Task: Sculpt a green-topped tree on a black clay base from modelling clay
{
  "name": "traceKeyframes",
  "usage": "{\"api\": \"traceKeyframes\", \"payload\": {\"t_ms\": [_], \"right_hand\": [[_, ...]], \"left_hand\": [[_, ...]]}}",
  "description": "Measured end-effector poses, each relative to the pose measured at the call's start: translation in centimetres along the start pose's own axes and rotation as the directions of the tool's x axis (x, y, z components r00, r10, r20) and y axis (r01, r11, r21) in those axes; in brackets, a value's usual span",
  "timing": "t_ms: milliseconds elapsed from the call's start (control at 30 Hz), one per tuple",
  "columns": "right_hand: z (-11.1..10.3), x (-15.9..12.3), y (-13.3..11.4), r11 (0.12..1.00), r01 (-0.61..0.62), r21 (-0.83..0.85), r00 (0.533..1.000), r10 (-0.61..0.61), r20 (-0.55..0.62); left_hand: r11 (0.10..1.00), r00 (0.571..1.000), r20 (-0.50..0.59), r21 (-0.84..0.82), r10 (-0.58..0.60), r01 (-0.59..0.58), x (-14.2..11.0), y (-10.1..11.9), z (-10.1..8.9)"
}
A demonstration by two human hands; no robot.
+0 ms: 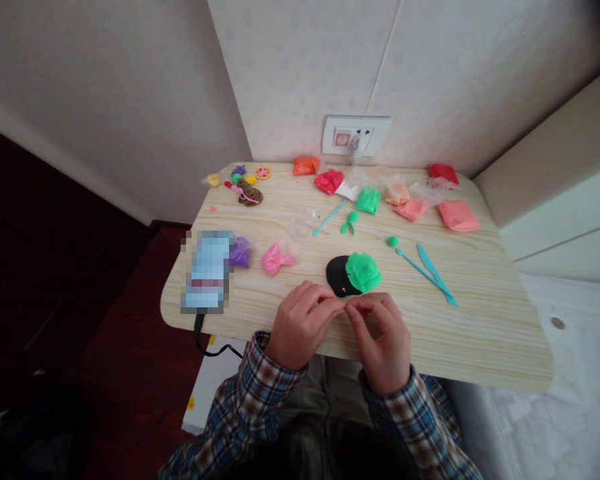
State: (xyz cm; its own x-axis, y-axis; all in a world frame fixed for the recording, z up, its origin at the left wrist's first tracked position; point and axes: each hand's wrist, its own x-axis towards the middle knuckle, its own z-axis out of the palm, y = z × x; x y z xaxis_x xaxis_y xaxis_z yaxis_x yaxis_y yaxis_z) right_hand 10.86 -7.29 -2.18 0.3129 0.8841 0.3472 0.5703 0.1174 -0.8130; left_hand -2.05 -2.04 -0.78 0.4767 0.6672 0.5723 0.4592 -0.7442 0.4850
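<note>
My left hand (300, 321) and my right hand (384, 337) meet at the fingertips near the table's front edge. Both are closed in a pinch, and whatever lies between the fingers is too small or hidden to make out. Just beyond them sits a black oval piece (337, 275) with a ruffled green clay piece (364, 271) over its right part. A tiny pink bit (344, 289) shows on the black surface. Farther off lie a small green ball (393, 241) and a green clay shape with two leaf-like ends (350, 223).
Blue modelling tools (436, 273) lie at the right, and a thin blue stick (329, 218) behind. Bagged clay, including pink (277, 259), purple (240, 253) and orange (306, 166), is spread about. A blurred phone-like device (207, 270) with a cable rests at the left; small clay figures (250, 192) stand behind it.
</note>
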Motion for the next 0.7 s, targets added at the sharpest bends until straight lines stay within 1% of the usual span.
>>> {"api": "traceKeyframes", "payload": {"t_ms": [100, 167, 233, 300, 367, 433, 600, 700], "right_hand": [[-0.1, 0.0, 0.0, 0.999, -0.004, 0.039, 1.000, 0.004, 0.009], [-0.2, 0.0, 0.0, 0.998, -0.013, 0.068, 0.999, 0.010, 0.031], [-0.3, 0.0, -0.1, 0.997, -0.029, 0.077, 0.998, 0.025, 0.051], [-0.4, 0.0, -0.2, 0.997, -0.044, 0.071, 0.998, 0.040, 0.055], [-0.5, 0.0, -0.2, 0.996, -0.056, 0.068, 0.998, 0.053, 0.044], [-0.6, 0.0, -0.3, 0.994, -0.072, 0.076, 0.997, 0.070, 0.027], [-1.4, 0.2, 0.2, 0.990, -0.096, 0.098, 0.995, 0.099, -0.022], [-2.1, 0.4, 0.8, 0.989, -0.116, 0.093, 0.990, 0.122, -0.066]], "left_hand": [[1.000, 1.000, 0.008, -0.006, -0.021, 0.021, -0.1, 0.0, 0.0], [0.998, 0.998, 0.008, -0.024, -0.056, 0.056, -0.1, 0.0, -0.1], [0.993, 0.994, -0.019, -0.055, -0.108, 0.106, 0.0, 0.0, -0.2], [0.979, 0.979, -0.071, -0.096, -0.189, 0.182, 0.0, -0.1, -0.4], [0.956, 0.953, -0.129, -0.139, -0.275, 0.257, 0.1, -0.1, -0.6], [0.940, 0.932, -0.164, -0.166, -0.324, 0.298, 0.2, -0.1, -0.7], [0.941, 0.928, -0.183, -0.155, -0.325, 0.300, 0.2, -0.4, -1.1], [0.936, 0.908, -0.227, -0.103, -0.352, 0.337, -0.4, -1.2, -1.9]]}}
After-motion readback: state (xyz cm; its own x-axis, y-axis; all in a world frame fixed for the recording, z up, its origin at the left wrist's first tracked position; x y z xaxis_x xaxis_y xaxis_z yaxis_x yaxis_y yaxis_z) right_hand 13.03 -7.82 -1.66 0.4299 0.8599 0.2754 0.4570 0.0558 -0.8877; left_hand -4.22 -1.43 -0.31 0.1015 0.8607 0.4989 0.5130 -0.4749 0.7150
